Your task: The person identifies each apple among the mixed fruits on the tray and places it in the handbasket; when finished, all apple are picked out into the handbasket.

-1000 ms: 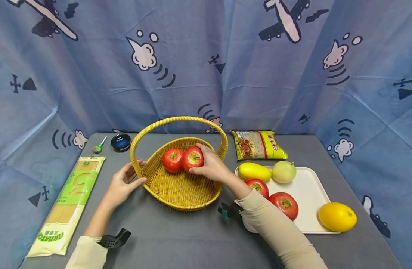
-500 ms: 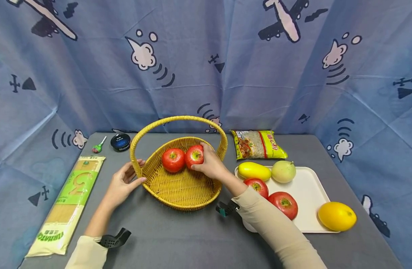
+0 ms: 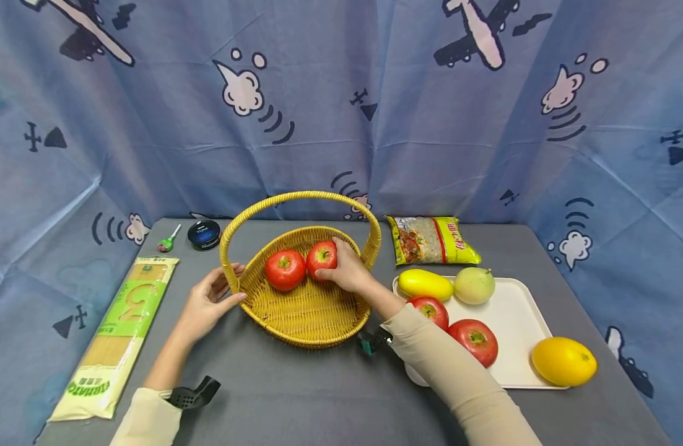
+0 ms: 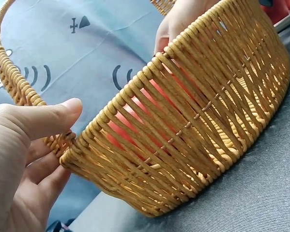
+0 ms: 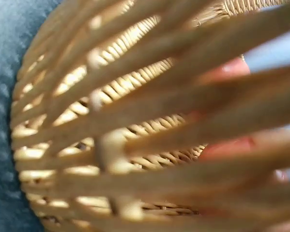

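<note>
A yellow wicker basket [image 3: 296, 331] with a tall arched handle stands mid-table. My left hand [image 3: 204, 306] grips its left end where the handle meets the rim; in the left wrist view the thumb lies on the near side, the fingers behind. Inside the basket, my right hand [image 3: 349, 269] holds a red apple [image 3: 322, 259], fingers over its far side and thumb in front. A second red apple [image 3: 285, 271] sits just left of it, a narrow gap between them. Basket weave fills most of the right wrist view, hiding much of that hand and apple.
To the right, a white tray [image 3: 516, 310] bears two apples [image 3: 474, 342], a yellow oblong fruit [image 3: 425, 284], a pale green pear-like fruit [image 3: 474, 285] and a yellow fruit [image 3: 564, 361]. Behind lies a food packet [image 3: 430, 240]. Leftward are noodles [image 3: 118, 334], a tin [image 3: 204, 235] and a lollipop [image 3: 166, 244].
The left apple has shifted slightly left and nearer, opening a small gap to the held apple. My right hand has drawn back slightly rightward with its apple. The left hand stays on the basket.
</note>
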Tool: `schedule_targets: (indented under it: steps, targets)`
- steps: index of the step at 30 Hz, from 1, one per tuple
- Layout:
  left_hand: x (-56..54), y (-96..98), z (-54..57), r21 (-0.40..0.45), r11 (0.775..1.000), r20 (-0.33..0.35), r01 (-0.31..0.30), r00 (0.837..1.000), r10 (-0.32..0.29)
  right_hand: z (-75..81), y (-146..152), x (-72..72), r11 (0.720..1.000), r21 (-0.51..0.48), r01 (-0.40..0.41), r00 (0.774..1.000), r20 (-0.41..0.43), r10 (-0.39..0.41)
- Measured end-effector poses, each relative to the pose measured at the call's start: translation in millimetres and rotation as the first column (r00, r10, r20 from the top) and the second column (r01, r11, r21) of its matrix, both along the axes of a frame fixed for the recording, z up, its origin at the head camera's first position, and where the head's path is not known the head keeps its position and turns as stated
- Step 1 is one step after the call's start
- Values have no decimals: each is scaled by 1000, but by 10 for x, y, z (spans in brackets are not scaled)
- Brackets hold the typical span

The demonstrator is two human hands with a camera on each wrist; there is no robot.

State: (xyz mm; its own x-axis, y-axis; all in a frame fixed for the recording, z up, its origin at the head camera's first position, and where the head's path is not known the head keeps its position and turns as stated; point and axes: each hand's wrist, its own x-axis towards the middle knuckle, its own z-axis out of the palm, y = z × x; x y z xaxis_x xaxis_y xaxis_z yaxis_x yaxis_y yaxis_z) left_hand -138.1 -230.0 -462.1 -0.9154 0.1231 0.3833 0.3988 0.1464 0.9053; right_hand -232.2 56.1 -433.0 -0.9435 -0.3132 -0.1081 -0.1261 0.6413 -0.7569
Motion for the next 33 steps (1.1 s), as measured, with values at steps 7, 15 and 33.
schedule_targets:
  steps: [7, 15, 33]
  targets:
    - [8, 6, 6, 1, 1000, 6, 1, 1000, -1, -15, -2, -2, 999, -47, 25, 1000, 0, -25]
    - [15, 9, 9, 3, 1000, -4, -1, 1000, 1, 24, 13, 48, 994, -107, 31, 999, -30, -35]
    - [5, 1, -9, 15, 1000, -13, -2, 1000, 2, 382, 302, 484, 974, -205, -98, 987, -145, 69]
